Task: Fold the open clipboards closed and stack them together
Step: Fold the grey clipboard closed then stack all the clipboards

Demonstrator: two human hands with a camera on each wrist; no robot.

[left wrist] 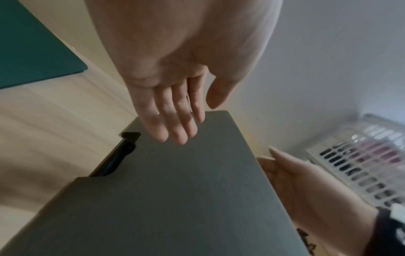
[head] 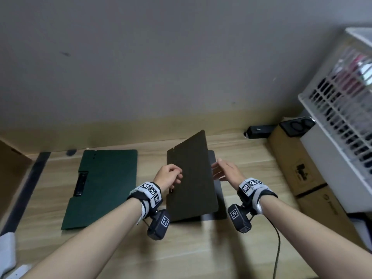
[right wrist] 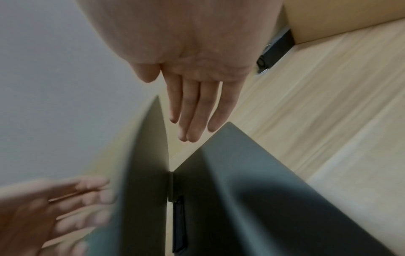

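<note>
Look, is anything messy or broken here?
Nothing looks broken or spilled. The dark folder stands half open between the left hand and right hand, mid-fold. The green folder lies flat on the desk.

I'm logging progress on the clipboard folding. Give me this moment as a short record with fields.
green clipboard: closed, flat on the desk, left side
dark clipboard: half folded, cover raised over its base
left hand: fingers straight, at the cover's left face
right hand: open, beside the cover's right edge
stack: not yet made
</note>
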